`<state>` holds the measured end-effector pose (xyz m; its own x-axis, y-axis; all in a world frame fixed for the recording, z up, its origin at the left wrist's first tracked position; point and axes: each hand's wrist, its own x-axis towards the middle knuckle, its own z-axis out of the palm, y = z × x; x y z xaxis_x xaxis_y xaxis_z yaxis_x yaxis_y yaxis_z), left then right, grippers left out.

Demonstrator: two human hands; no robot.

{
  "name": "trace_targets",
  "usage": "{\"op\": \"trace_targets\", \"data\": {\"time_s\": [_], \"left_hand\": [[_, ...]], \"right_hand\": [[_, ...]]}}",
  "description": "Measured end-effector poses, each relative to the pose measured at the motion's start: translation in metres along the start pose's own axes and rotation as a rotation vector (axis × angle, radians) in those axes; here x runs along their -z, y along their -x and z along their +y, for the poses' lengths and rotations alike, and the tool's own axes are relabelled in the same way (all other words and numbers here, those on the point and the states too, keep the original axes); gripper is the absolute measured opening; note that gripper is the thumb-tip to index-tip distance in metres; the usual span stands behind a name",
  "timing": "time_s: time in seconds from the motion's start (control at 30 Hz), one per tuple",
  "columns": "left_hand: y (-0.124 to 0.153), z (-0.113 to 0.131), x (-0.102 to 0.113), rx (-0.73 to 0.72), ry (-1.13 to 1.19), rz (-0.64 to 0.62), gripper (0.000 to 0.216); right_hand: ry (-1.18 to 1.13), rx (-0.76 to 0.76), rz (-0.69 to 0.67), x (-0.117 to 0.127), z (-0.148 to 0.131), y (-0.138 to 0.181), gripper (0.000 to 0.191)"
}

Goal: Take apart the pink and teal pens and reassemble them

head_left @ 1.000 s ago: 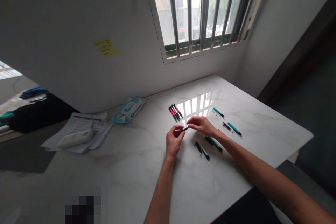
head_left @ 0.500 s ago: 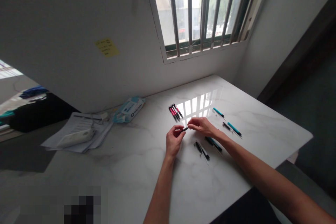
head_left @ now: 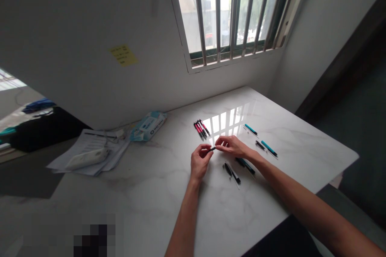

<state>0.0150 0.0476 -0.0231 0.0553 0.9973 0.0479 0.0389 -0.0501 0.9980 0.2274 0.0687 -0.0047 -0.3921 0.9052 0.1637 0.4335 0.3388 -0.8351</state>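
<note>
Above the table my left hand [head_left: 200, 162] pinches a small black pen part [head_left: 212, 149] between thumb and fingertips. My right hand [head_left: 231, 146] is closed at the other end of that part, and its fingertips hide anything finer there. Just beyond the hands lie several assembled red-and-black pens [head_left: 201, 129] side by side. Nearer to me are a black pen grip [head_left: 228, 169] and a pen barrel with a black end [head_left: 236, 177], with a thin refill alongside. A teal pen barrel [head_left: 249, 167] is partly covered by my right hand.
To the right rest another teal barrel [head_left: 269, 148] with a black grip [head_left: 259, 145], and a further teal barrel [head_left: 251, 129]. A wipes packet [head_left: 148, 127], papers [head_left: 87, 140] and a white device [head_left: 88, 158] occupy the left of the marble-patterned table [head_left: 144, 209]. A barred window [head_left: 232, 20] is behind.
Both hands keep nearly the same place and grip on the black pen part. The right hand's fingers have shifted very slightly; the loose pen parts stay where they were.
</note>
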Motion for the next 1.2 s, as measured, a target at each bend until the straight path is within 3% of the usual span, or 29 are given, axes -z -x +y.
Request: {"op": "trace_targets", "data": {"time_s": [0.4, 0.63, 0.73, 0.8, 1.0, 1.1, 1.2], "left_hand": [[0.001, 0.006, -0.001, 0.011, 0.061, 0.005, 0.025], [0.001, 0.011, -0.002, 0.117, 0.479, 0.06, 0.042], [0.002, 0.011, -0.004, 0.16, 0.49, 0.047, 0.042], [0.004, 0.011, -0.005, 0.167, 0.433, 0.046, 0.045], [0.004, 0.011, -0.005, 0.182, 0.431, 0.071, 0.051], [0.003, 0.011, -0.004, 0.182, 0.471, 0.078, 0.054], [0.002, 0.011, -0.003, 0.18, 0.474, 0.077, 0.056]], "right_hand": [[0.069, -0.02, -0.002, 0.002, -0.006, 0.001, 0.03], [-0.02, 0.025, 0.004, -0.008, -0.021, 0.0, 0.031], [0.026, 0.024, -0.018, -0.005, -0.027, 0.002, 0.034], [0.108, -0.006, 0.036, 0.007, -0.024, 0.003, 0.033], [0.37, -0.188, 0.463, 0.081, 0.027, 0.014, 0.018], [0.504, -0.33, 0.475, 0.105, 0.056, 0.024, 0.02], [0.547, -0.439, 0.417, 0.11, 0.074, 0.032, 0.022]]}}
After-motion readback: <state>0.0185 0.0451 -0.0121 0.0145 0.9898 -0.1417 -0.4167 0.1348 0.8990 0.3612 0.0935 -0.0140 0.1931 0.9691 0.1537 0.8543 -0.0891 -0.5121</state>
